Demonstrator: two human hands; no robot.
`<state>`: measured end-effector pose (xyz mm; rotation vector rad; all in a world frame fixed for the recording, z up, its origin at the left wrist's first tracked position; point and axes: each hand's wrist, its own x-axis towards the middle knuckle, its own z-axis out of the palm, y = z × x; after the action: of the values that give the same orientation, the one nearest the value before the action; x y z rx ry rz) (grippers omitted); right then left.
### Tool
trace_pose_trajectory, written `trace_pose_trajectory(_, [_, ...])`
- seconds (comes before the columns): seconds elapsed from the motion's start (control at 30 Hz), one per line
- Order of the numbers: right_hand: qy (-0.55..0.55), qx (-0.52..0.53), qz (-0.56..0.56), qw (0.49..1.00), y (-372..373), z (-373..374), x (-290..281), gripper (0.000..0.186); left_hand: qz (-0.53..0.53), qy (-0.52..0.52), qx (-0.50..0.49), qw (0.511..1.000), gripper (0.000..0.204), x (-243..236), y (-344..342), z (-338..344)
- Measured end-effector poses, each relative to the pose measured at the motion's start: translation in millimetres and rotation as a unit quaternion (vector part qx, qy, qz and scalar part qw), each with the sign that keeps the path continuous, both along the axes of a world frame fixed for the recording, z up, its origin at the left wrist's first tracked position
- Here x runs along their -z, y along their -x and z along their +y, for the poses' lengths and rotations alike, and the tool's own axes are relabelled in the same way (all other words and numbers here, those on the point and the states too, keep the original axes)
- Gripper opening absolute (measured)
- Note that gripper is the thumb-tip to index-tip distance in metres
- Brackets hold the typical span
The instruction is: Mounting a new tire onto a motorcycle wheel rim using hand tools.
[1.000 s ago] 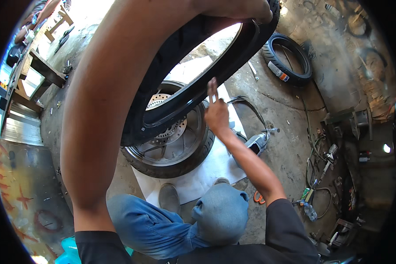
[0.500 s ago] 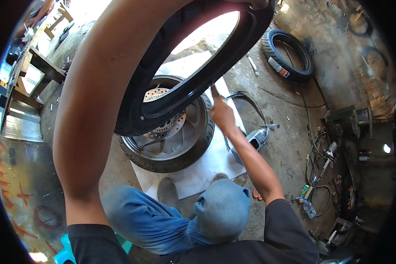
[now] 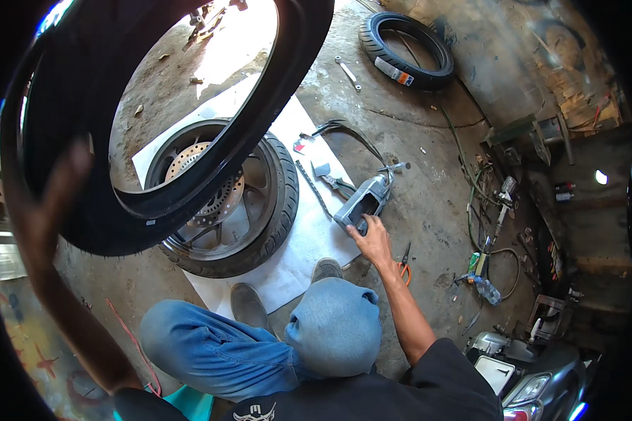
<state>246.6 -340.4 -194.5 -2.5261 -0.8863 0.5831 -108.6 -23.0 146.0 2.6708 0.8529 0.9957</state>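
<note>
My left hand [image 3: 53,200], blurred, grips the left side of a black motorcycle tyre [image 3: 289,74]. The tyre is held tilted above the floor, partly covering a spoked wheel [image 3: 256,200] with a brake disc and its own tyre. That wheel lies flat on a white sheet [image 3: 309,256]. My right hand [image 3: 373,242] has its fingers closed over the near edge of a grey hollow metal part [image 3: 373,193], at the sheet's right edge. A few small tools [image 3: 323,172] lie on the sheet beside the wheel.
Another tyre [image 3: 372,52] with a label lies at the far right, near a wrench [image 3: 347,74]. Orange-handled pliers [image 3: 405,270] rest beside my right forearm. Hoses [image 3: 470,182] and a plastic bottle [image 3: 488,291] are on the right; a motorcycle [image 3: 541,382] stands at the lower right.
My right hand has left the edge of the raised tyre and come down to the grey metal part. The raised tyre has shifted left in view, with my left hand on its side.
</note>
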Motion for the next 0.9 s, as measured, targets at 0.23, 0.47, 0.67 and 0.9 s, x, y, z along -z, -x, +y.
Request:
trace_pose_trajectory(0.23, [0.251,-0.194,-0.013,0.948,27.8,43.8,33.0,0.109,-0.135,-0.061,-0.259,0.955,0.121,140.2,146.1,-48.5])
trace_pose_trajectory(0.47, [0.201,-0.203,-0.072,0.956,10.8,36.8,66.4,0.051,-0.175,-0.106,-0.209,0.956,0.114,110.4,120.7,-65.0])
trace_pose_trajectory(0.67, [0.177,-0.142,-0.059,0.972,9.5,35.7,55.4,0.030,-0.213,0.068,-0.159,0.962,0.098,5.0,82.2,-69.7])
trace_pose_trajectory(0.9, [0.166,-0.079,-0.037,0.982,7.9,29.0,41.4,0.049,-0.098,0.065,-0.112,0.987,0.086,-37.6,54.7,-24.7])
